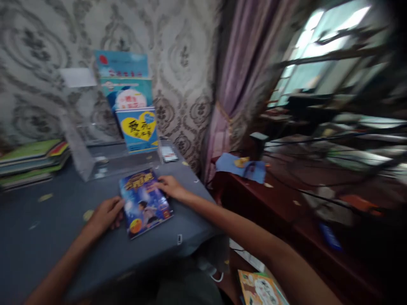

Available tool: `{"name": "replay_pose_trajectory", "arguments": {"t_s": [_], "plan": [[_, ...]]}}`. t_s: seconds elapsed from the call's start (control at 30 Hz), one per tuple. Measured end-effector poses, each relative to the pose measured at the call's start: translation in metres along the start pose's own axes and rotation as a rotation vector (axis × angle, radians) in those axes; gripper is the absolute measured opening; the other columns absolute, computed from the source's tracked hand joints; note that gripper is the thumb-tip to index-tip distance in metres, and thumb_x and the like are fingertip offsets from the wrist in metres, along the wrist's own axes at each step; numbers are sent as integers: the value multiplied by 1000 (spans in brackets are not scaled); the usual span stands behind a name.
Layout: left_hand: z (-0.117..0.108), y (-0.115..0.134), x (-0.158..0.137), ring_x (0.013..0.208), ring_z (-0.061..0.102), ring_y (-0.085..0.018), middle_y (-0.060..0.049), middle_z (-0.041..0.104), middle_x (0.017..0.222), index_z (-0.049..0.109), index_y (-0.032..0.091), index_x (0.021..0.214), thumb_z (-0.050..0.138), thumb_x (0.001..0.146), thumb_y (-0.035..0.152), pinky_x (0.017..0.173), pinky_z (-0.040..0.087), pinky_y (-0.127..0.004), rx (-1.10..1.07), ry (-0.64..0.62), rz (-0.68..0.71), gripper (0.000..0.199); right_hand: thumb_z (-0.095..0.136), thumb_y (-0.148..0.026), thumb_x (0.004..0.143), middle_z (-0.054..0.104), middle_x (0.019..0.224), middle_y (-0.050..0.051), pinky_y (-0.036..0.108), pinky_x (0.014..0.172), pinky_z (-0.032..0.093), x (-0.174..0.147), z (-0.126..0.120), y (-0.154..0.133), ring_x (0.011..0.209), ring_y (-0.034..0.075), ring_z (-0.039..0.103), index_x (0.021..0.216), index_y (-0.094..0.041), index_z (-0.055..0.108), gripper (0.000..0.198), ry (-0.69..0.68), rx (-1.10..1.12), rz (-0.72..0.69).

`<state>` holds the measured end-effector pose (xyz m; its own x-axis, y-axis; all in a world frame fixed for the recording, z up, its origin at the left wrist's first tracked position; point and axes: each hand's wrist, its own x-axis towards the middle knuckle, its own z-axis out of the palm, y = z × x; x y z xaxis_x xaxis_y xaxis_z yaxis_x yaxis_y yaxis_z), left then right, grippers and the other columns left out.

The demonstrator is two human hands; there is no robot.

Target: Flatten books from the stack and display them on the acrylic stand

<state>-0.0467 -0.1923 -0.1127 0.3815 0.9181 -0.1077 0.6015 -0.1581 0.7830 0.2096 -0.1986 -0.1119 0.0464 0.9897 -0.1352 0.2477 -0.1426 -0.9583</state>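
Observation:
A blue and purple book (144,205) with yellow title lettering lies front cover up, slightly turned, on the grey-covered table. At its left edge is my left hand (106,214), fingers curled and thumb against the side of the cover. My right hand (170,187) grips the upper right edge, its fingertips over the cover. Behind the book stands a clear display rack (127,163). Three blue-toned books rise in tiers in it, the front book (139,131) bearing a yellow heart.
Stacked books (32,159) lie at the table's left. To the right are a dark red cabinet (270,203) with a blue cloth (230,165), cables and clutter, and a purple curtain (244,55). An orange book (259,288) lies low, beneath my right arm. The right side is blurred.

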Motion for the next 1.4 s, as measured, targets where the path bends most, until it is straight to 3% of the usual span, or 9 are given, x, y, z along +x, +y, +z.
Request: {"name": "replay_pose_trajectory", "arguments": {"t_s": [0.17, 0.3, 0.4, 0.5, 0.7, 0.77, 0.93, 1.03, 1.4], "plan": [[-2, -1, 9, 46, 56, -14, 2, 58, 61, 50, 22, 76, 43, 89, 54, 46, 45, -25, 102, 42, 47, 35, 70, -36, 87, 61, 59, -6, 20, 38, 38, 15, -2, 16, 40, 9, 48, 96, -16, 65, 22, -54, -73, -68], [-2, 0, 12, 92, 67, -23, -6, 67, 96, 59, 21, 102, 47, 96, 33, 87, 54, -38, 409, 237, 236, 18, 66, -40, 88, 66, 62, 0, 23, 40, 41, 15, -8, 16, 44, 14, 56, 100, -15, 68, 28, -74, -187, -94], [1, -2, 18, 118, 61, -25, -10, 63, 122, 58, 21, 119, 47, 100, 30, 103, 50, -42, 488, 239, 316, 24, 66, -39, 89, 73, 73, 7, 28, 55, 48, 9, -13, 7, 69, 25, 71, 100, -16, 73, 26, 29, -530, -169], [5, -8, 27, 128, 57, -26, -12, 60, 134, 55, 20, 126, 47, 101, 29, 108, 48, -45, 517, 192, 332, 28, 55, -37, 98, 78, 88, 11, 34, 70, 52, 6, -9, -2, 90, 30, 75, 111, -20, 74, 29, 141, -922, -267], [13, -18, 31, 135, 56, -28, -14, 58, 145, 53, 19, 134, 46, 103, 30, 111, 47, -49, 563, 237, 350, 33, 54, -26, 100, 72, 128, 12, 45, 105, 51, 21, 21, 0, 122, 27, 65, 129, -21, 66, 32, -146, -829, -865], [16, -19, 30, 135, 56, -28, -14, 57, 147, 52, 20, 135, 45, 104, 30, 110, 48, -50, 592, 261, 344, 34, 53, -27, 101, 68, 137, 13, 49, 112, 47, 31, 27, 6, 131, 27, 60, 137, -20, 61, 38, -220, -804, -932], [20, -17, 27, 138, 54, -29, -15, 55, 150, 52, 20, 138, 41, 105, 32, 111, 47, -53, 641, 273, 328, 37, 51, -33, 102, 64, 144, 16, 59, 116, 41, 48, 14, 21, 137, 31, 57, 138, -18, 61, 41, -119, -865, -800], [19, -16, 26, 139, 54, -30, -17, 55, 151, 52, 18, 138, 40, 106, 32, 112, 47, -53, 649, 263, 329, 37, 51, -29, 101, 68, 137, 15, 56, 114, 46, 52, 0, 24, 129, 31, 63, 132, -18, 66, 37, -22, -865, -729], [14, -17, 32, 144, 49, -29, -17, 52, 154, 50, 16, 140, 41, 106, 32, 117, 43, -50, 729, 211, 351, 39, 52, -23, 98, 77, 120, 7, 44, 100, 55, 74, -19, 26, 111, 25, 71, 122, -23, 73, 32, -52, -591, -618]]}}
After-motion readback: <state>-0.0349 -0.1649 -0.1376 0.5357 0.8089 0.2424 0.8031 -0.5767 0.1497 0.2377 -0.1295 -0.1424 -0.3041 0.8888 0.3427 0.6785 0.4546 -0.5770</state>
